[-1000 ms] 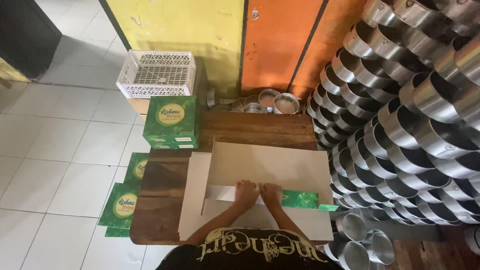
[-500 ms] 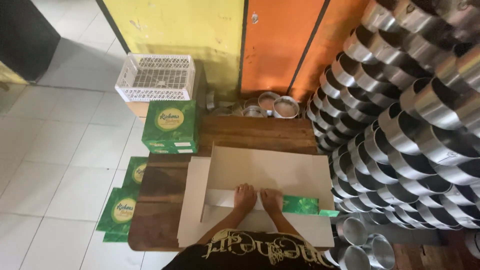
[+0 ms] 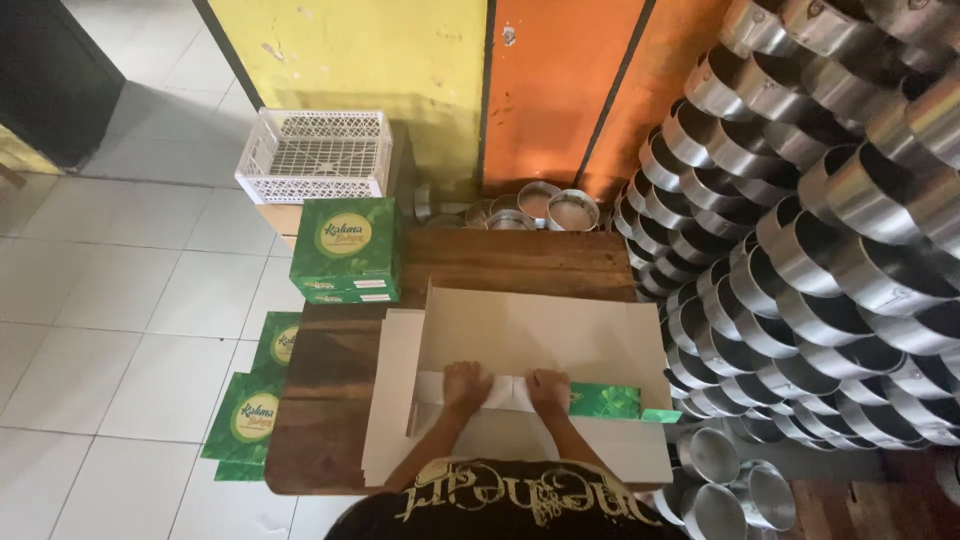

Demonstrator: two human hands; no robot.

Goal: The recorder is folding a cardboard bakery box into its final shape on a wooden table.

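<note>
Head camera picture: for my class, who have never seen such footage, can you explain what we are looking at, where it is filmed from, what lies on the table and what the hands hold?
The camera sits on a person's head and looks down. Their left hand and right hand press side by side on a fold of a flat cardboard sheet, green on its printed side, lying on a wooden table. A closed green box stands at the table's far left corner. Flat green boxes lie at the left, a white crate behind, and stacked metal pots at the right.

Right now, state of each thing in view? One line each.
Left hand: pressed flat on the cardboard sheet.
Right hand: pressed flat on the same sheet.
Cardboard sheet: partly folded, far panel raised.
Green boxes: closed, stacked on the wooden table.
White crate: upright, looks empty.
Metal tins: stacked on their sides.
</note>
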